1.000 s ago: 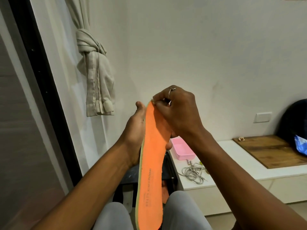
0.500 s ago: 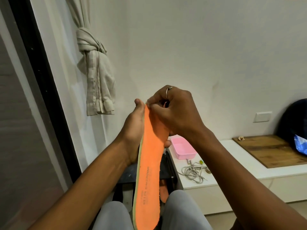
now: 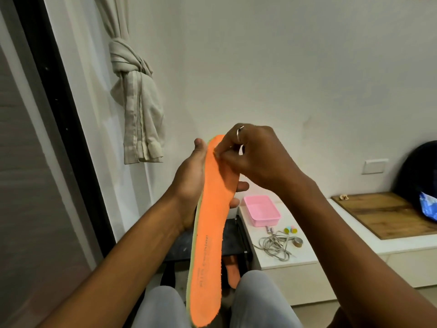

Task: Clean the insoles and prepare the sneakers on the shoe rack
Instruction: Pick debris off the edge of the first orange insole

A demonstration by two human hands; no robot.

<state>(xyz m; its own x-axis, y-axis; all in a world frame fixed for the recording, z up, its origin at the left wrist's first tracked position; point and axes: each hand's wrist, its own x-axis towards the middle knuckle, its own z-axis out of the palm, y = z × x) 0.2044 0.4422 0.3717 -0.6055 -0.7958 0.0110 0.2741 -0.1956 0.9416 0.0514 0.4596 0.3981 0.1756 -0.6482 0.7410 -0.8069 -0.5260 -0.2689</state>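
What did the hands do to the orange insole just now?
The right hand slid its pinching fingertips slightly down from the toe tip of the orange foam insole, so the tip now peeks out above them. The left hand still cradles the insole from behind; nothing was let go. The pink plastic box stayed put.

Orange, green-edged insole (image 3: 209, 233) stands nearly upright, toe end up, heel down.

only print sits on the orange insole (image 3: 209, 223), on its heel half toward 6 o'clock, running lengthwise in dark letters. first word reads "air". the second word, toward 12 o'clock from it, is blurred, cannot tell. a smaller line at 3 o'clock of that print is too small to read.
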